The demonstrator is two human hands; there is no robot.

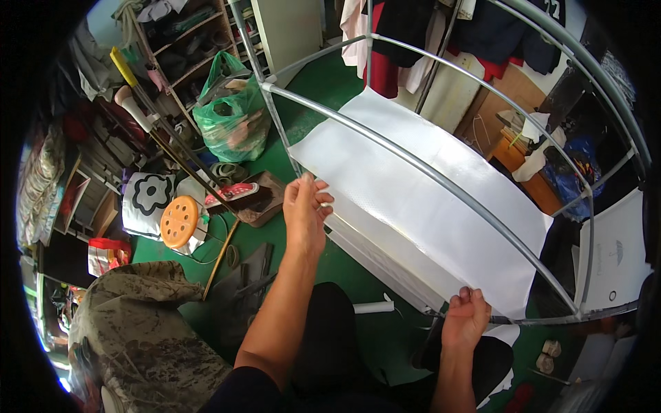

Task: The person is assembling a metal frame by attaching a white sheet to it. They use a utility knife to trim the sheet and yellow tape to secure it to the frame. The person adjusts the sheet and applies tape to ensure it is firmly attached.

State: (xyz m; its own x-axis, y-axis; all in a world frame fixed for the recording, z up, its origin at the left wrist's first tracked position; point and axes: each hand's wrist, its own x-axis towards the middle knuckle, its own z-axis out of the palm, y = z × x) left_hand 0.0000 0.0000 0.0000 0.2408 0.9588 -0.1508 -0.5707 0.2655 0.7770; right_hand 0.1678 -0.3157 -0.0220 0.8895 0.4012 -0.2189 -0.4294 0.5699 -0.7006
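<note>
A large white sheet (413,162) lies across a grey metal tube frame (420,168), with one tube passing over its top. Along its near side runs a pale, folded-looking band (392,251). My left hand (306,210) is closed beside the left end of that band, close to a frame post, its thumb and fingers pinched together. At the band's right end, my right hand (468,320) has its fingers curled and pressed together. Whatever either hand pinches is too thin or hidden to name.
A camouflage cloth (138,330) drapes at the lower left. Beyond it are an orange round stool (180,221), a dustpan (265,199), long handles (172,141) and a green plastic bag (233,124). A small white roll (374,307) lies on the green floor. Clothes (406,41) hang behind.
</note>
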